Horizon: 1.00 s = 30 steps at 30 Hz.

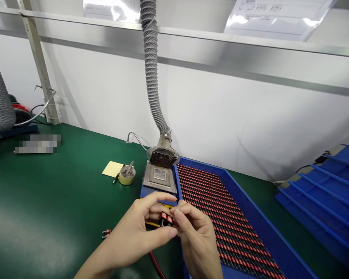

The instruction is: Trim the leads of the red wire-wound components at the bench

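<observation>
In front of the blue unit, a small red-and-black component (166, 219) is held between my two hands. My left hand (142, 228) curls around its left side, thumb below and fingers above. The fingertips of my right hand (195, 234) are pinched together at its right end; the exact contact there is partly hidden. A similar loose red-and-black component (106, 233) lies on the green table beside my left forearm. To the right, a blue tray (267, 228) bears many rows of red-and-black components (221, 201).
Behind my hands stands a blue unit with a metal top plate (159, 176), under a grey ducted hose (151, 66). Left of it are a yellow tub (127, 179), a pen (116, 177) and a yellow notepad (113, 169). Blue ribbed trays (322, 201) lean at the right.
</observation>
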Motion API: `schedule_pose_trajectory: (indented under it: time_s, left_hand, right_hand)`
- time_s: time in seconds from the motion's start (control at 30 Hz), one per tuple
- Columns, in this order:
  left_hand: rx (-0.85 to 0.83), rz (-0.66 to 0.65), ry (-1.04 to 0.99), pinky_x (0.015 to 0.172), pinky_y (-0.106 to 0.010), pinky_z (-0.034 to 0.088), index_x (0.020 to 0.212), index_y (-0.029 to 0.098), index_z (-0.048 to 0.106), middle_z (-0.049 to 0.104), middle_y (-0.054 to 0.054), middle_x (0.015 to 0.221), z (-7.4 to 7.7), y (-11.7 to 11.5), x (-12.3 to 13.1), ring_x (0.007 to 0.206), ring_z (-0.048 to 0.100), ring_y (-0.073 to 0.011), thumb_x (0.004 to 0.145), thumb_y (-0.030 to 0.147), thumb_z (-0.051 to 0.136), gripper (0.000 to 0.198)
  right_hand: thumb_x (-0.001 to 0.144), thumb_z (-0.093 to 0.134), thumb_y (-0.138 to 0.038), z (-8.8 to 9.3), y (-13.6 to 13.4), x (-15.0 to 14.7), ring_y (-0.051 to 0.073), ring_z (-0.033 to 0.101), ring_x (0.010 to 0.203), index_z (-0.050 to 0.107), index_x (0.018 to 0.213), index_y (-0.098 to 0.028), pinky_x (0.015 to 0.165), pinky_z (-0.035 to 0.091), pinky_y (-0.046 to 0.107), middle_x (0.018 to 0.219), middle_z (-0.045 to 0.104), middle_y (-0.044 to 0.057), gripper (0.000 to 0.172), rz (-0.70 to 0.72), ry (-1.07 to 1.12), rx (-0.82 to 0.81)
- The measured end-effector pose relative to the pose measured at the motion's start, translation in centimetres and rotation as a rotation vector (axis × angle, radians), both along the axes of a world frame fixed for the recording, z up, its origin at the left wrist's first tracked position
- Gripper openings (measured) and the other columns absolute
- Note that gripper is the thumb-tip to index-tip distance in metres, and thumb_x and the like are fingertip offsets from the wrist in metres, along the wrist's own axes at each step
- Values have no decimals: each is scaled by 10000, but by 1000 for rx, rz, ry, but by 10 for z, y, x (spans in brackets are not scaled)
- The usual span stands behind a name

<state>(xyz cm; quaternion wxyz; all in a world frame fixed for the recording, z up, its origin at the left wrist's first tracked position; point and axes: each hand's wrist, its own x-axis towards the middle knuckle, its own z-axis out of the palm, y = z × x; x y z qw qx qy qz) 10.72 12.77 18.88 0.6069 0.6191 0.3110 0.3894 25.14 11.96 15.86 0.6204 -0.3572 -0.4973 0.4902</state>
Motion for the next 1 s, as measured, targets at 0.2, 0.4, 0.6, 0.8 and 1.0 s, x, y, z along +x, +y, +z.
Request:
schedule_pose_trajectory:
  time_s: [0.2,0.4,0.6,0.8,1.0]
  left_hand:
    - [26,-55,-89,763,-234,439,1119,258,518,561,19,882,-3,1,2,859,529,-120,840,125,466,314]
    - [140,87,111,720,-239,366,905,218,546,542,20,850,-1,0,5,816,462,-133,873,270,461,104]
    - [209,119,156,633,-228,337,737,185,530,528,33,710,4,1,5,683,452,-111,879,303,454,201]
    - [254,148,160,630,-214,330,728,188,537,533,46,700,4,0,5,672,452,-99,878,282,463,192]
    - [216,170,94,614,-209,329,732,185,533,528,46,699,5,-1,5,669,459,-95,880,271,463,185]
  right_hand:
    - [809,599,-287,-2,0,-2,87,444,555,633,662,-214,521,386,200,602,480,-32,167,-122,-55,89]
    - [782,622,-227,2,-6,-3,103,453,557,663,701,-232,489,374,204,595,522,-16,90,-316,-265,220]
    - [756,646,-205,2,-6,-3,108,468,553,669,704,-236,473,383,207,599,542,-12,65,-345,-277,221]
    - [746,661,-216,1,-3,-3,101,475,555,657,674,-234,476,402,196,582,518,-23,75,-276,-211,210]
    - [741,655,-172,3,-4,0,105,496,562,666,771,-260,495,408,212,607,534,-28,94,-303,-242,261]
